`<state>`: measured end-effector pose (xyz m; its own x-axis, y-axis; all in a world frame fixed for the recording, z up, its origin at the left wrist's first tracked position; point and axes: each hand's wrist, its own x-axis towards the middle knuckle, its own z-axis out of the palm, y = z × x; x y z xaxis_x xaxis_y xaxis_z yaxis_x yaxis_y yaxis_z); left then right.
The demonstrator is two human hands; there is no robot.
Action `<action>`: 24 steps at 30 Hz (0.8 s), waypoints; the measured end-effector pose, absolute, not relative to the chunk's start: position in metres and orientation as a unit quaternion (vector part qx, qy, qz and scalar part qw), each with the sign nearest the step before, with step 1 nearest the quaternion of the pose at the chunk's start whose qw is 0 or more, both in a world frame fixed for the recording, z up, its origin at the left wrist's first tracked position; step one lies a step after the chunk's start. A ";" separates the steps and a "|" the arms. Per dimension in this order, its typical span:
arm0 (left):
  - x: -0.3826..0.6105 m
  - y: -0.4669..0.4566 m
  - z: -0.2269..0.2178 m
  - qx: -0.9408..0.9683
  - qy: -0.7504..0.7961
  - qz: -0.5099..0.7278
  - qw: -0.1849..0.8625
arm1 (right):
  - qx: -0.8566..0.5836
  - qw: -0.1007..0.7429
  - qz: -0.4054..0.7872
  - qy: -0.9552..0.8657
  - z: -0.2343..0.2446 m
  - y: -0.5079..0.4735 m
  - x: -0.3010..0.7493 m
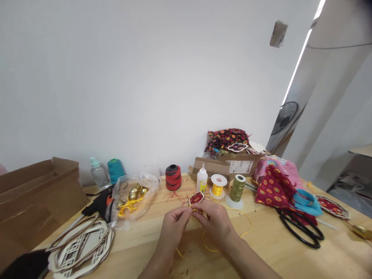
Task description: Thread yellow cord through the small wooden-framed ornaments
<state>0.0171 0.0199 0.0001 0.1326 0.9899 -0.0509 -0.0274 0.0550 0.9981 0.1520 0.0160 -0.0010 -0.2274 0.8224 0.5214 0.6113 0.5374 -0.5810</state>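
Both my hands meet over the middle of the wooden table [276, 248]. My left hand [173, 224] pinches a thin yellow cord [245, 221] that loops across the table to the right. My right hand [215, 221] has its fingers closed around a small red fabric-covered ornament [197, 198] with a pale rim, which sticks up above the fingertips. The two hands touch at the fingertips just below the ornament.
Behind the hands stand a glue bottle [202, 179], a yellow cord spool [218, 186], an olive spool [237, 188] and a red-black spool [173, 177]. Black scissors [302, 230] and patterned fabric [274, 186] lie right. Wooden cut-outs [84, 244], a glue gun [100, 203] and a cardboard box [35, 193] sit left.
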 end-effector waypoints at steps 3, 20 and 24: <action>0.016 0.022 -0.004 0.506 0.481 0.455 0.552 | -0.466 0.393 0.129 -0.782 0.002 0.015 0.154; 0.011 0.020 0.004 0.453 0.479 0.491 0.569 | -0.454 0.374 0.053 -0.807 0.007 0.015 0.153; 0.011 0.022 0.002 0.455 0.477 0.509 0.554 | -0.448 0.381 0.020 -0.808 0.006 0.016 0.153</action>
<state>0.0112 0.0219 0.0023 0.0271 0.9974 -0.0663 -0.1292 0.0692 0.9892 0.1533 0.0163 0.0055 -0.3078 0.7394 0.5988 0.7094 0.5977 -0.3735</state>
